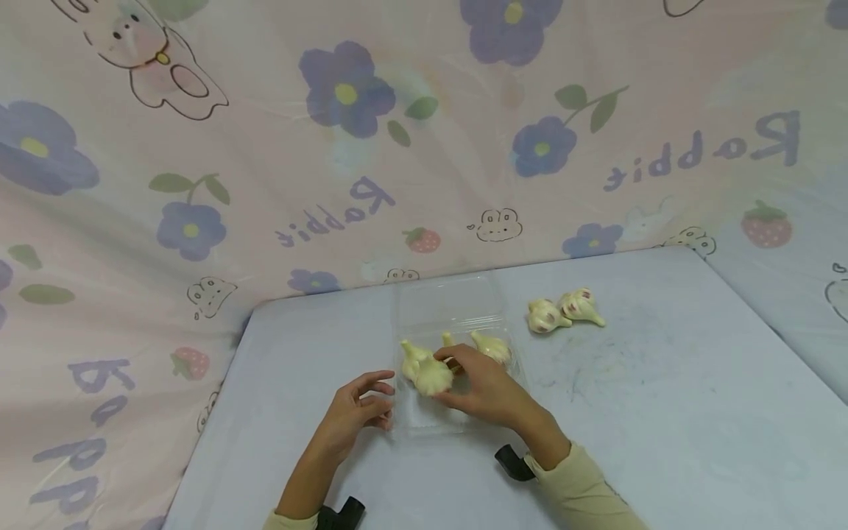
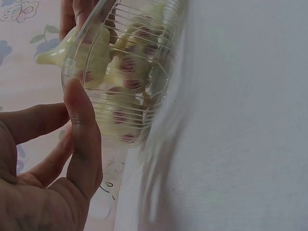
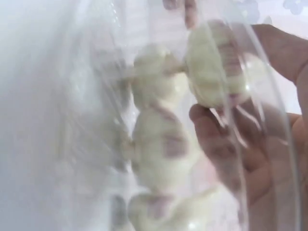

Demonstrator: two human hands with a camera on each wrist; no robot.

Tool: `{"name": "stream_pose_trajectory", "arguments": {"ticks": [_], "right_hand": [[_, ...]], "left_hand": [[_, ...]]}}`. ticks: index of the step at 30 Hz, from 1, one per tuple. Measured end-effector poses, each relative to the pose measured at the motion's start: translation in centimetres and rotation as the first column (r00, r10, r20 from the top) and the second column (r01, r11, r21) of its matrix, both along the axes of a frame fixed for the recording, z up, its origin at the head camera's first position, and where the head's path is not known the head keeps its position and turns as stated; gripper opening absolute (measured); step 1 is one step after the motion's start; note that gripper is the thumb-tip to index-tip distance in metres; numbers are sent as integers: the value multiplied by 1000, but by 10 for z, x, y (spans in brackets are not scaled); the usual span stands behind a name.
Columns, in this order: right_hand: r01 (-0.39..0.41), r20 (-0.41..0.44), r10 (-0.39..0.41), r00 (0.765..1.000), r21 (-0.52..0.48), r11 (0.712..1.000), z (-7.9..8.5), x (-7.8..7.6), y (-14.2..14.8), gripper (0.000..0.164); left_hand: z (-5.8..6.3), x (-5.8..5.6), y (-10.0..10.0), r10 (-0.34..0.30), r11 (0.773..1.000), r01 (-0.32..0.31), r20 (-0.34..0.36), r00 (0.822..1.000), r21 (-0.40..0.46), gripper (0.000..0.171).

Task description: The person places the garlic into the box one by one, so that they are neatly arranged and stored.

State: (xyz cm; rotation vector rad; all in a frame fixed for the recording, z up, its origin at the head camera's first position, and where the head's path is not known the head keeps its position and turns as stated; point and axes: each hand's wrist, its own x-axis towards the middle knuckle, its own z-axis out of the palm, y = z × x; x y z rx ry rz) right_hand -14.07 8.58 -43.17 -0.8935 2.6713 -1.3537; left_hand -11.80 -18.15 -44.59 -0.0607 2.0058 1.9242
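Observation:
My right hand (image 1: 486,386) reaches into a clear plastic clamshell box (image 1: 424,419) and pinches a pale garlic bulb (image 1: 433,377) between thumb and fingers. In the right wrist view the held bulb shows purple patches through the blurred clear wall. Three more garlic bulbs lie in the box: one at the left (image 1: 412,355), one at the right (image 1: 493,347), and a middle one (image 1: 447,339) partly hidden by my right hand. Beside the box's left side is my left hand (image 1: 361,412), its fingers loosely bent. A fingertip (image 2: 79,98) overlaps the rim in the left wrist view.
Two garlic bulbs (image 1: 546,316) lie side by side on the white table (image 1: 662,412), right of the box. The box's lid (image 1: 450,298) is folded back toward the far edge. Behind the table hangs a printed cloth (image 1: 437,177). Black wrist devices (image 1: 515,464) sit below both hands.

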Motion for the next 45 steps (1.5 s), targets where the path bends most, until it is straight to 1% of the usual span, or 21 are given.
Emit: {"name": "stream_pose_trajectory", "arguments": {"ticks": [9,13,19,22,26,31,37,45], "right_hand": [[-19,-21,20,1000,65,998,-6,7,-20,52],[-15,-8,16,1000,88,996,-9,11,-25,52],[-14,27,11,1000,104,994,-12,14,-29,50],[0,38,-5,999,122,992,-13,14,-29,51],[18,34,-23,999,151,988,-14,14,-28,51],[35,24,-39,999,172,984,-14,14,-27,52],[47,7,-49,999,179,983,-16,13,-28,53],[30,62,-40,997,154,988,-13,12,-26,52]], "left_hand": [[-2,5,-5,7,1000,-7,17,1000,3,55],[-5,7,-6,6,1000,-6,17,1000,8,55],[-6,5,-4,4,1000,-4,8,1000,4,56],[-5,3,-3,-2,1000,2,6,1000,6,57],[-4,1,-1,-18,1000,18,2,1000,7,56],[-4,0,0,-23,1000,23,-2,1000,6,56],[-2,1,1,-19,1000,19,-7,1000,11,56],[-2,0,0,-24,1000,24,-15,1000,13,54]]}}
